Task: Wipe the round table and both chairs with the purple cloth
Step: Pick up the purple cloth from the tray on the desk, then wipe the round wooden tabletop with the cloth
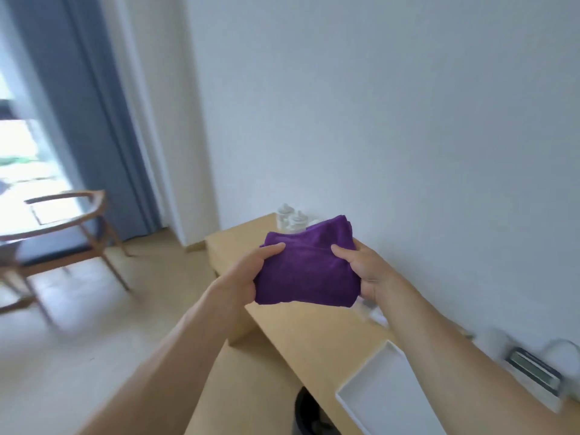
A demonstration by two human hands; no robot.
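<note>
A folded purple cloth (306, 266) is held up in front of me above a long wooden desk (301, 328). My left hand (248, 273) grips its left edge, thumb on top. My right hand (365, 268) grips its right edge the same way. At the far left stands a wooden chair (67, 243) with a dark seat cushion. The curved rim of the round table (47, 229) shows in front of that chair, mostly cut off by the frame edge. A second chair is not in view.
Two clear bottles (290, 219) stand at the desk's far end against the white wall. A white tray (383, 394) and a small appliance (533, 370) sit on the near right of the desk. Blue curtains (94, 120) hang by the bright window; pale floor lies between desk and chair.
</note>
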